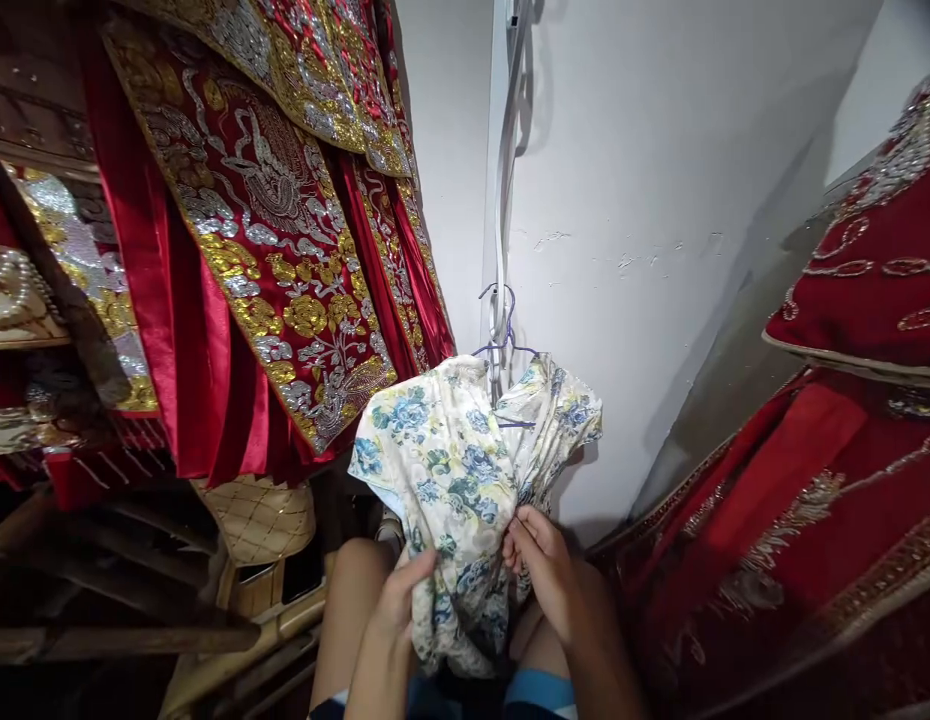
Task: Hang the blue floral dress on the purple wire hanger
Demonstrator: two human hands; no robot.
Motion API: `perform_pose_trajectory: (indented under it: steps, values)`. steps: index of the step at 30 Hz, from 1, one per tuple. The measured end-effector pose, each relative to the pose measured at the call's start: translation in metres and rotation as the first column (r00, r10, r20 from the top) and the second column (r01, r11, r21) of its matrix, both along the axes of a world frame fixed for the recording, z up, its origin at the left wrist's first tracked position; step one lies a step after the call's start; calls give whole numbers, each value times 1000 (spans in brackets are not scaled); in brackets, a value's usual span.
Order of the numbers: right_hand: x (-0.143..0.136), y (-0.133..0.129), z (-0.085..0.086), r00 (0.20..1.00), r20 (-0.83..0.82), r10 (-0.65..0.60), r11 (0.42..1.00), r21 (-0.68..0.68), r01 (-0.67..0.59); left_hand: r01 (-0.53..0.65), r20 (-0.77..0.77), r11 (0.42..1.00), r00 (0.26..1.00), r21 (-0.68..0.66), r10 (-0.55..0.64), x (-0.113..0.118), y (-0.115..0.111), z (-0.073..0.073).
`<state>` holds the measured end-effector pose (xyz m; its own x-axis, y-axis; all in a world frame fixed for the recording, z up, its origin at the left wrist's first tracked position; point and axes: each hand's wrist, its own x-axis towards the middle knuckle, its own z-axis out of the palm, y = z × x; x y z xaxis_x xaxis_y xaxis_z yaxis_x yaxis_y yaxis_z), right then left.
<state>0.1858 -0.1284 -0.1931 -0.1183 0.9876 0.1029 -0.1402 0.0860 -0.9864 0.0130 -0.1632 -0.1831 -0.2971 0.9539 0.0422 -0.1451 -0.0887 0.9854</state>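
Observation:
A short-sleeved floral blouse (465, 470), cream with blue, green and yellow flowers, hangs on a thin purple hanger (511, 330) in front of me. At the lower left of the cloth, my left hand (405, 595) is closed on its edge, thumb on the front and the other fingers mostly hidden. Higher up on the right side, my right hand (538, 545) pinches the blouse's front edge between thumb and fingers. Behind the neckline, part of the hanger and the blouse's inside show. The lower end of the garment bunches up above my lap.
A red robe (277, 220) with gold and silver embroidery hangs at the left, another red garment (847, 450) at the right. A white metal upright (499, 180) runs down the pale wall (660, 200). Bamboo poles (120, 640) and a cream quilted item (262, 520) lie low left.

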Motion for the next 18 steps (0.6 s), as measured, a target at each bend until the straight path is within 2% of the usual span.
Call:
perform_pose_trajectory:
  steps: [3,5,6,8,9,10,11,12,13,14,15,16,18]
  values:
    - [-2,-2,7,1000,5,-18,1000,-5,18,-27,43,999,999,-18,28,-7,2,-6]
    - [0,-7,9,999,38,-34,999,-11,34,-189,11,982,982,13,188,-15,10,-13]
    - [2,-9,8,998,55,-39,999,-14,40,-305,-28,951,951,54,307,-19,14,-18]
    - [4,-13,6,996,78,-44,999,-23,46,-514,-102,840,839,172,534,-24,21,-26]
    - [5,-14,4,995,87,-41,999,-30,43,-561,-131,795,792,231,596,-25,23,-29]
    - [5,-15,2,995,93,-32,999,-39,36,-544,-163,792,786,277,597,-23,23,-30]
    - [5,-16,1,995,96,-15,999,-48,20,-457,-209,836,824,303,526,-20,22,-30]
    - [5,-16,0,995,96,5,998,-55,0,-309,-268,903,881,299,390,-15,21,-28]
    - [4,-16,1,995,94,23,998,-57,-17,-114,-335,957,920,267,204,-8,19,-26]
    - [3,-17,1,995,90,35,998,-55,-30,79,-396,973,918,217,14,-1,16,-22]
    - [2,-17,3,995,86,45,998,-53,-41,225,-442,960,887,164,-133,6,14,-19]
    - [2,-17,5,995,84,57,997,-54,-53,309,-474,943,854,126,-217,14,12,-16]
    - [3,-16,10,993,85,77,996,-58,-72,338,-509,935,826,105,-242,27,10,-13]
